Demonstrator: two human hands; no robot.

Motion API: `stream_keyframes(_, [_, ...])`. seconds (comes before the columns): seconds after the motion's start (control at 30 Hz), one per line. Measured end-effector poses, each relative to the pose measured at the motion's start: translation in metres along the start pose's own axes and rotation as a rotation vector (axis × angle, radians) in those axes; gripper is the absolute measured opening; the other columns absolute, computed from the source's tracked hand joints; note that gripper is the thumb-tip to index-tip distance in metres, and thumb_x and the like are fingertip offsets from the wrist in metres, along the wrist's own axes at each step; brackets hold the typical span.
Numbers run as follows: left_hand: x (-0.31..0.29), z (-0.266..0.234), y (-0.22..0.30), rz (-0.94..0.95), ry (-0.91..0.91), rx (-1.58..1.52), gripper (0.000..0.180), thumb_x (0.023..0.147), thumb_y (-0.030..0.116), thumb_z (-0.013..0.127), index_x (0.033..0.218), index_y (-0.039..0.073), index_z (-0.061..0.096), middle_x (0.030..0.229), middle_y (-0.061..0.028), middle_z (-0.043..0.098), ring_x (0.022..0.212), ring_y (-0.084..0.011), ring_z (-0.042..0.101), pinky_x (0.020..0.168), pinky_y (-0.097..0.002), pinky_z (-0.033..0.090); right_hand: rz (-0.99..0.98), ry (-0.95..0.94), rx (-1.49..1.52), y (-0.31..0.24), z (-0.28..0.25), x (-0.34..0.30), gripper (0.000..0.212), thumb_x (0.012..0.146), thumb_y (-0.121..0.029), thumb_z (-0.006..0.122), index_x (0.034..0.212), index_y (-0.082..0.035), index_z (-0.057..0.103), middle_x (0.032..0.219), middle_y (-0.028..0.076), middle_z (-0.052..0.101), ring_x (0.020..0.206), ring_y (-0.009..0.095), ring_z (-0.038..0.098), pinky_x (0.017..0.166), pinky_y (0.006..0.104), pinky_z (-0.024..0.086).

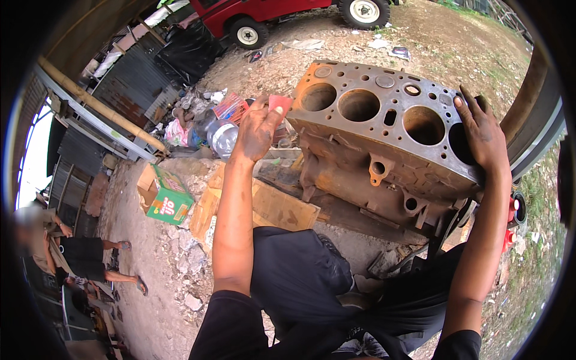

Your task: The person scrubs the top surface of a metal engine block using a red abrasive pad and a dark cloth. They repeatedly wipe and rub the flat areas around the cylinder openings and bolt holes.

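A rusty engine block (342,141) stands in front of me, its flat top face turned up with several round cylinder bores. The top is bare grey metal towards the right and orange with rust at the left end. At that left end, my left hand (257,135) pinches a small piece of red sandpaper (279,104) between thumb and fingers, close to the block's edge. My right hand (483,137) lies on the block's right end with fingers stretched out. It partly covers the rightmost bore.
Beside my left forearm lie a flattened cardboard box (282,206) and a green carton (171,195). Plastic bottles and a red crate (231,108) lie beyond. A red vehicle (270,18) stands at the back. Another person (78,255) is at far left.
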State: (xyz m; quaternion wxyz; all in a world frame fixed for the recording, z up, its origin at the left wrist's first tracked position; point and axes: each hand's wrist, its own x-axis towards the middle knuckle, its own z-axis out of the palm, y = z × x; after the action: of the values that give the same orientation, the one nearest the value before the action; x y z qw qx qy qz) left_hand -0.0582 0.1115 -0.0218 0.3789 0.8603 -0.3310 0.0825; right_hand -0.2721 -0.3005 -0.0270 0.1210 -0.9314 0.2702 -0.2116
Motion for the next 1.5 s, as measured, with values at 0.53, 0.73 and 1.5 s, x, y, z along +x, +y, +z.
stream_keyframes(0.53, [0.007, -0.001, 0.015, -0.109, -0.176, 0.257, 0.056, 0.11, 0.032, 0.048, 0.094, -0.012, 0.078, 0.156, -0.0362, 0.048, 0.138, -0.0483, 0.057, 0.121, -0.045, 0.041, 0.007, 0.005, -0.036, 0.001, -0.001, 0.001, 0.069, 0.109, -0.067, 0.042, 0.161, -0.023, 0.055, 0.158, 0.023, 0.054, 0.14, 0.044, 0.058, 0.117, 0.0506, 0.045])
stream_keyframes(0.73, [0.005, -0.003, 0.005, -0.039, -0.126, 0.335, 0.057, 0.11, 0.033, 0.048, 0.09, -0.013, 0.076, 0.153, -0.0351, 0.05, 0.135, -0.0485, 0.059, 0.12, -0.0458, 0.042, 0.002, -0.018, 0.023, -0.004, 0.002, 0.002, 0.068, 0.109, -0.067, 0.042, 0.161, -0.025, 0.055, 0.16, 0.023, 0.052, 0.142, 0.046, 0.056, 0.119, 0.0514, 0.044])
stream_keyframes(1.5, [0.012, 0.009, 0.03, 0.003, -0.122, 0.493, 0.051, 0.11, 0.029, 0.049, 0.101, -0.013, 0.078, 0.148, -0.0339, 0.056, 0.129, -0.0479, 0.063, 0.114, -0.0496, 0.049, 0.022, -0.036, -0.011, -0.014, -0.004, -0.002, 0.069, 0.109, -0.068, 0.041, 0.16, -0.024, 0.055, 0.16, 0.024, 0.053, 0.141, 0.049, 0.056, 0.119, 0.0518, 0.043])
